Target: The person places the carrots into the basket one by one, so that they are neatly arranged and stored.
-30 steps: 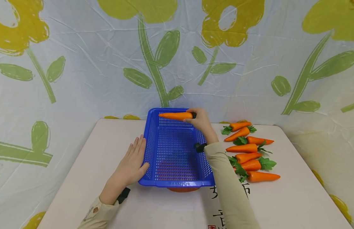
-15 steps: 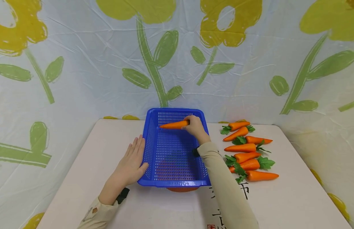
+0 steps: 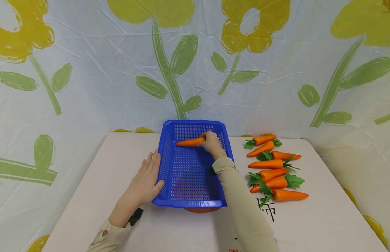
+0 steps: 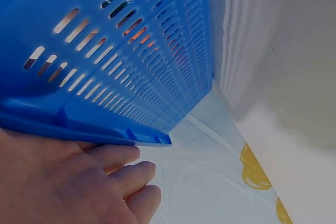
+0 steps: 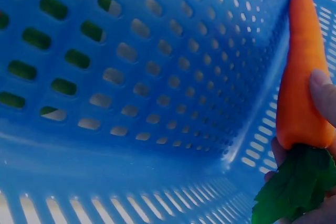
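A blue plastic basket with slotted walls stands at the middle of the table. Inside it, close to the far wall, my right hand grips a carrot by its thick end, the tip pointing left. In the right wrist view the thumb lies on the orange carrot, and its green leaves hang below by the palm. My left hand rests along the basket's left side with straight fingers. The left wrist view shows those fingers just under the rim.
To the basket's right, several carrots with green leaves lie in a loose column on the pale table. Black brush-like characters mark the tabletop nearby. A flower-printed cloth hangs behind the table.
My right hand has lowered the carrot from rim height down into the basket, near the far wall. The left hand stays at the left side. The carrots at right lie as before.
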A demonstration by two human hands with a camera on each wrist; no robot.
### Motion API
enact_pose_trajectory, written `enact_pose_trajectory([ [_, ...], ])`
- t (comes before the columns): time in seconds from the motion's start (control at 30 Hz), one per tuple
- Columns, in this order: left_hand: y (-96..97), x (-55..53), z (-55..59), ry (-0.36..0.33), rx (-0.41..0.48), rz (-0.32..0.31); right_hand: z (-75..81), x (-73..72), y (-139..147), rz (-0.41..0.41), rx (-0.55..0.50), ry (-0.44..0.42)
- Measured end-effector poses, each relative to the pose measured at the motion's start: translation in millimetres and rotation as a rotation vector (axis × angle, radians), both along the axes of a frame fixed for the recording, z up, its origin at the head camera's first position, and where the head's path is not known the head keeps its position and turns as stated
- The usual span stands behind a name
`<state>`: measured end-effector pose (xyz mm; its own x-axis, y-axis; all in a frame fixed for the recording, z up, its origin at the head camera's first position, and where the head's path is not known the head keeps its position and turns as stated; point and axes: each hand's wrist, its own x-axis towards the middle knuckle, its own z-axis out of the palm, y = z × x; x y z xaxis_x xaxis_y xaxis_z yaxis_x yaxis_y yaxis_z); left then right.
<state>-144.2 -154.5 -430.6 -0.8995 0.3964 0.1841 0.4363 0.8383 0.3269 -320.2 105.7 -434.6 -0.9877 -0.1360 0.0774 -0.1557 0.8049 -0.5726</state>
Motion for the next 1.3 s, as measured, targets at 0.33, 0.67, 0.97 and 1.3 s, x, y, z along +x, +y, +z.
enact_pose_trajectory([
  [0.33,0.6,-0.7,-2.0,0.005,0.006,0.001,-13.0,-3.5,1,-0.005,0.034,-0.002],
  [0.67,1.2,-0.4,-1.7,0.001,0.006,0.004,-11.7,-4.3,-2,-0.036,0.057,0.056],
  [0.97,0.2,-0.6,-2.5,0.008,0.0,0.006,-7.2,-3.0,-4,-0.074,0.108,0.066],
  [1.3,0.3,-1.2,-1.8,0.002,0.003,0.007,-6.9,-3.9,-5,-0.085,0.129,0.052],
])
